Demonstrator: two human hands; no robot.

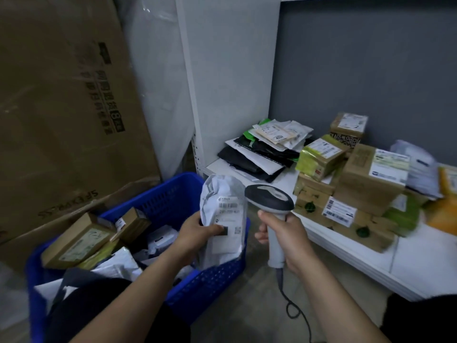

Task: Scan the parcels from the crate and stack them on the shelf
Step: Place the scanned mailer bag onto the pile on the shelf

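**Limp mailer up for the scan**

Your left hand [196,232] pinches the white poly mailer [223,211] low down, upright over the blue crate [210,278], thumb on the label. It looks light, floppy and slick, so grip beside the barcode. Your right hand [288,235] has its fingers [268,217] wrapped round the hard plastic scanner [269,196]. Stiff cardboard boxes [371,174] sit on the shelf [408,266].

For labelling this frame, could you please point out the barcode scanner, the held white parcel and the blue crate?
barcode scanner [272,200]: head view, its dark head.
white parcel [222,186]: head view, bag above label.
blue crate [212,278]: head view, near wall.
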